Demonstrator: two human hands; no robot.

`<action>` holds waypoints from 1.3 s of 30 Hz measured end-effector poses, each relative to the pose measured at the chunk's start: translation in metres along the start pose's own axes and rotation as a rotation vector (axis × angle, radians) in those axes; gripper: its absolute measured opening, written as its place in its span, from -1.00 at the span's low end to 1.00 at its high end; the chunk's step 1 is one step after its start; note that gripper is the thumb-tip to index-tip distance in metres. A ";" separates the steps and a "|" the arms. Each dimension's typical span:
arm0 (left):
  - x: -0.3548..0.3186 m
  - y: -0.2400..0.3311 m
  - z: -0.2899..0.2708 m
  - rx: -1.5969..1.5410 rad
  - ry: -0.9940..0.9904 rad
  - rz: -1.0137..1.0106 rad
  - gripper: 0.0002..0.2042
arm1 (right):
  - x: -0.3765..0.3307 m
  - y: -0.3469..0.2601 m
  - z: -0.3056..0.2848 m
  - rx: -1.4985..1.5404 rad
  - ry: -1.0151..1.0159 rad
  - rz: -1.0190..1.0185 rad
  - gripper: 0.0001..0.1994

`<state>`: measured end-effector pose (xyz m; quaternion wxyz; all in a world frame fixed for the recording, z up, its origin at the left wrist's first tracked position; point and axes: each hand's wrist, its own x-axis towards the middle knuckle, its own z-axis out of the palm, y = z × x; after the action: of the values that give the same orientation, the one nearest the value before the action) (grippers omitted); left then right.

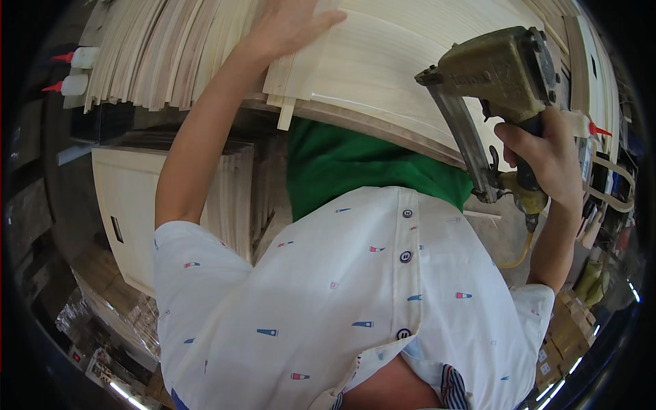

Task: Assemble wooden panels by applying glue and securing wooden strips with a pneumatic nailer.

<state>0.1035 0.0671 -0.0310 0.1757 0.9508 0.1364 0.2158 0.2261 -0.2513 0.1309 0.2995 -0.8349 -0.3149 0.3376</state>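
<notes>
My right hand (547,150) is wrapped around the black grip of a pneumatic nail gun (492,72), a worn brass-coloured tool with a long slanted magazine. An air hose (525,251) runs from the bottom of its handle. The gun is held up over the right part of a pale wooden panel (383,61) on the bench. At the top edge my left hand (290,27) lies flat with its thumb stretched out, by the panel's left side. Its fingertips are partly cut off. Below it, thin wooden strips (287,113) stick out past the panel's near edge.
Many thin wooden slats (154,51) stand stacked at left, beside white glue bottles (74,85) with red tips. Finished-looking panels (126,205) with a slot lean below the bench. Another glue bottle (581,125) lies at right. Cardboard boxes (570,328) stand lower right.
</notes>
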 end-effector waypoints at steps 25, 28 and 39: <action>-0.003 0.025 -0.001 -0.152 0.093 0.112 -0.92 | -0.010 0.023 0.002 0.108 0.121 0.082 -0.77; -0.005 0.022 0.003 -0.152 0.122 0.125 -0.93 | -0.007 0.024 0.001 0.099 0.089 0.092 -0.76; -0.006 0.025 0.001 -0.108 0.091 0.069 -0.90 | -0.009 0.023 0.006 0.080 0.028 0.053 -0.78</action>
<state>0.1034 0.0423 -0.0240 0.2128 0.9332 0.0998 0.2719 0.2244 -0.2705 0.1143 0.3282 -0.8349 -0.2747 0.3461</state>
